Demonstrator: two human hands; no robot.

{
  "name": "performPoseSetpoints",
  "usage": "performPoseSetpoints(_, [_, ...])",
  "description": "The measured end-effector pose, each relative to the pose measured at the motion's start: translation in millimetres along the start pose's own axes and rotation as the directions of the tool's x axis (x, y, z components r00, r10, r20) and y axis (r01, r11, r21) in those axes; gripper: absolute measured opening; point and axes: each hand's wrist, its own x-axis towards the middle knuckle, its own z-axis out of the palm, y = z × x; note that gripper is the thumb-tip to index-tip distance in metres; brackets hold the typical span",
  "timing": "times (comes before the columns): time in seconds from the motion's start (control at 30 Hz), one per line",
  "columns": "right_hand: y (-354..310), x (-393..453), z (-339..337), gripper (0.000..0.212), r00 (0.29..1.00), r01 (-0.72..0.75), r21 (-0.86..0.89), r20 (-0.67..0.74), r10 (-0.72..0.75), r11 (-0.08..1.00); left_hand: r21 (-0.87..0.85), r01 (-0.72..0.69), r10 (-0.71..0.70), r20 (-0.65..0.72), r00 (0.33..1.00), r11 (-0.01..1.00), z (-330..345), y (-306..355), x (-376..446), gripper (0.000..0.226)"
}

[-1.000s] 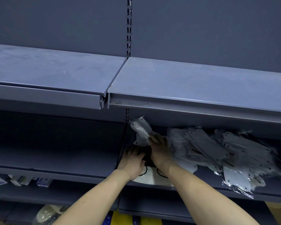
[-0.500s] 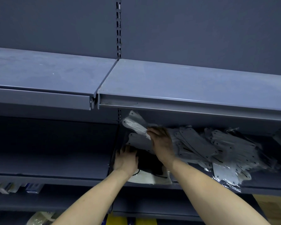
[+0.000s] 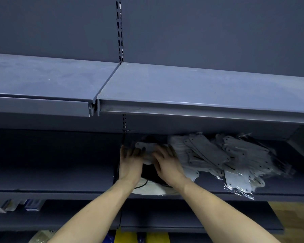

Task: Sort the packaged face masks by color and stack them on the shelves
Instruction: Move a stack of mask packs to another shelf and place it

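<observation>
Raised white mask (image 3: 146, 149) now down flat on small stack; right hand (image 3: 166, 162) and left hand (image 3: 130, 163) press it, fingers straight, gripping nothing.

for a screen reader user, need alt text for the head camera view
Both hands, the left hand and right hand, rest on a small stack of packaged masks on a grey shelf. A loose heap of white packaged masks lies to its right.

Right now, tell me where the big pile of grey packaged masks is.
In the head view the pile of grey masks lies on the middle shelf, right of centre, just right of the right hand.
</observation>
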Motion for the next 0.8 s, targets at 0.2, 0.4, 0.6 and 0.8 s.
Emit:
performPoseSetpoints(0.2, [-3, -16, -4, 0.072, 0.997, 0.080, -0.187, 0.032, -0.075, 0.979, -0.081, 0.048, -0.049, -0.009, 0.999, 0.996, -17, -5, 8, 0.051])
performPoseSetpoints(0.4, [0, -12, -13, 0.110, 0.999, -0.021, -0.234, 0.021, 0.026, 0.972, -0.187, 0.037, -0.008, 0.154, 0.988, 0.982, -43, -12, 14, 0.046])
performPoseSetpoints(0.6, [2, -10, -7, 0.081, 0.992, -0.074, -0.253, 0.076, 0.096, 0.965, -0.157, 0.012, 0.005, 0.102, 0.995, 0.988, -28, -14, 10, 0.048])
performPoseSetpoints(0.8, [9, -17, -7, 0.082, 0.922, -0.110, -0.138, 0.355, 0.153, 0.984, -0.192, -0.104, 0.106, 0.001, 0.994, 0.976, -12, -12, -8, 0.047])
